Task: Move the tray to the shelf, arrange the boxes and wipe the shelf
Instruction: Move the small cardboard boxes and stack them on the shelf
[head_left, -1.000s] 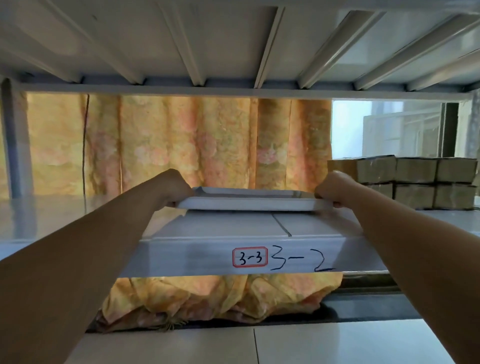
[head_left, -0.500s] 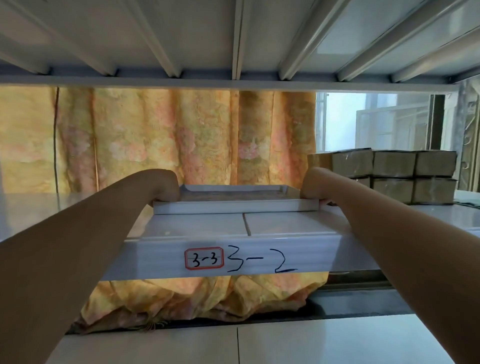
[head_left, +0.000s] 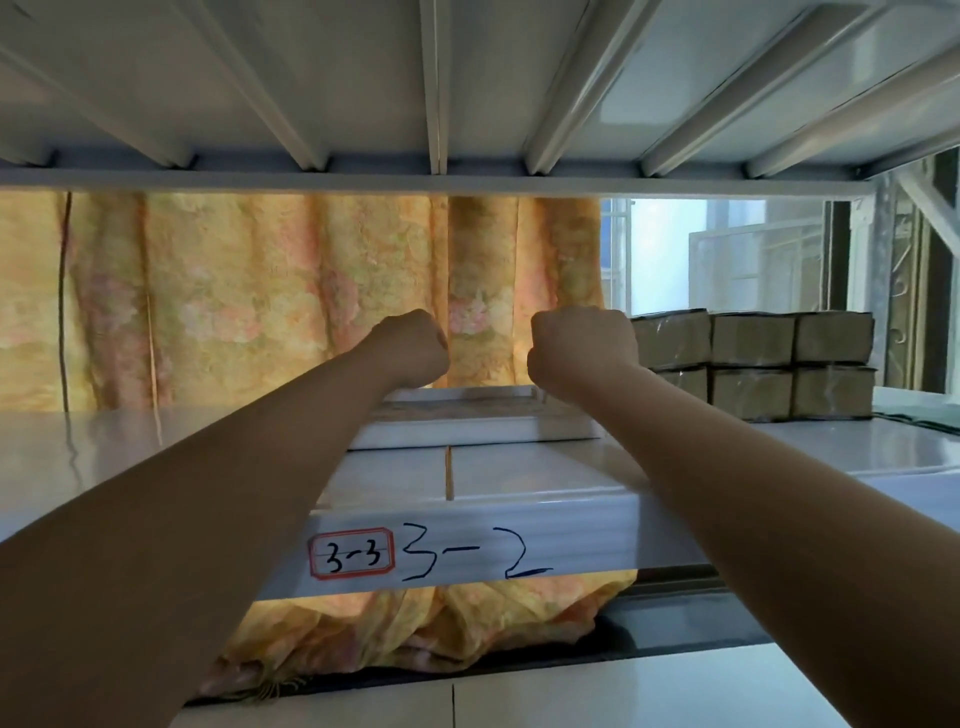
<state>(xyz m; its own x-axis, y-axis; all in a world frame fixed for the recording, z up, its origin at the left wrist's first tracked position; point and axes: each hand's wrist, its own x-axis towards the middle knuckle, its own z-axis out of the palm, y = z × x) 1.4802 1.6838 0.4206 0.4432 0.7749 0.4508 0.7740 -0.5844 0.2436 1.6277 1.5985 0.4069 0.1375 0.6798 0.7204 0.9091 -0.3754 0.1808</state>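
A shallow white tray (head_left: 467, 431) lies flat on the white shelf (head_left: 524, 475), just behind the front edge marked "3-3" and "3-2". My left hand (head_left: 410, 348) and my right hand (head_left: 582, 345) are both curled into fists over the tray's far rim, close together. I see nothing in either fist, and the fingers face away from me. Brown boxes (head_left: 753, 340) wrapped in clear film stand in two stacked rows on the same shelf, to the right of the tray and of my right hand.
The ribbed underside of the upper shelf (head_left: 436, 93) hangs low overhead. An orange flowered curtain (head_left: 249, 301) closes the back, and a window (head_left: 675, 254) shows at the right. Something flat and dark green (head_left: 922, 420) lies by the boxes. A lower shelf (head_left: 623, 696) sits below.
The tray has gone from held at both ends to lying on the shelf. Both hands have left its ends and come together as fists over its far rim.
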